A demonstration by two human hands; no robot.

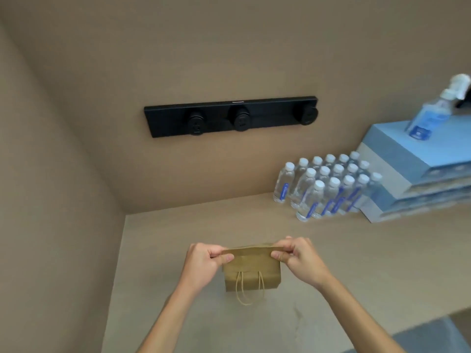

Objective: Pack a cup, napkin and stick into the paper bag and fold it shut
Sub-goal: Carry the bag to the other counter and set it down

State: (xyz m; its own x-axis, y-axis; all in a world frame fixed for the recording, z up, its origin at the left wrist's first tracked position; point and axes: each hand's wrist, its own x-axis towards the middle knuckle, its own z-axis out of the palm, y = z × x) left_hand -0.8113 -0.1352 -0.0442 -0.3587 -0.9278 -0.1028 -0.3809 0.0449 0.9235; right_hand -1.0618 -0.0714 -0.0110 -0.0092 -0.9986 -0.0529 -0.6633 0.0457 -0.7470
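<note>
A small brown paper bag (251, 275) stands upright on the beige counter (356, 271), its top edge folded over toward me. Its twine handle hangs down the front face. My left hand (204, 261) pinches the left end of the folded top between thumb and fingers. My right hand (297, 256) pinches the right end the same way. No cup, napkin or stick shows; the inside of the bag is hidden.
Several small water bottles (328, 186) stand grouped at the back right. Beside them lie stacked blue-and-white boxes (413, 174) with a pump sanitizer bottle (430, 115) on top. A black socket strip (230, 117) is on the back wall. A side wall closes the left.
</note>
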